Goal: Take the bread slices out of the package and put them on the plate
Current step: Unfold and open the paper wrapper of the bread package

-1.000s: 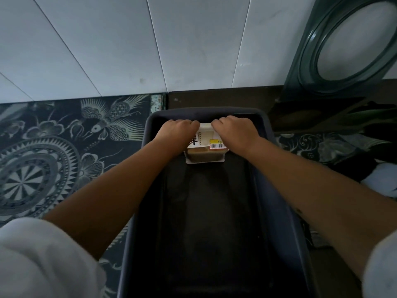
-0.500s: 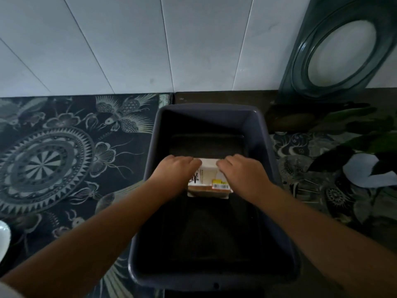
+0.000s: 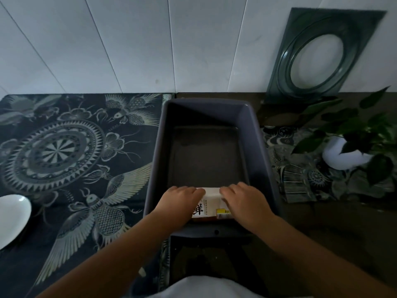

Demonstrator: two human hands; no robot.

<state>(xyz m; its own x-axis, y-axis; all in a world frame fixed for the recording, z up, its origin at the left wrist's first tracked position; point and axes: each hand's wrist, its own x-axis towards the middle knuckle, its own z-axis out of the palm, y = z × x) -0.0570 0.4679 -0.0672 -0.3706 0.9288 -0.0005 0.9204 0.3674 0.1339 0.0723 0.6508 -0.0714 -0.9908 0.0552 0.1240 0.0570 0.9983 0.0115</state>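
Observation:
The bread package (image 3: 211, 203), white with a black character and a yellow price label, is held between both hands at the near end of a dark grey bin (image 3: 257, 147). My left hand (image 3: 179, 202) grips its left side and my right hand (image 3: 243, 201) grips its right side. Most of the package is hidden under my fingers. A white plate (image 3: 10, 218) lies at the far left edge of the view, only partly visible.
The bin stands on a dark surface beside a patterned black mat (image 3: 75, 158) on the left. A potted plant in a white pot (image 3: 348, 155) sits at the right. A dark frame with an oval opening (image 3: 318, 57) leans on the white wall.
Both hands have drawn the package from the bin's far end toward the near wall. The view has pulled back, so the plate and the plant now show.

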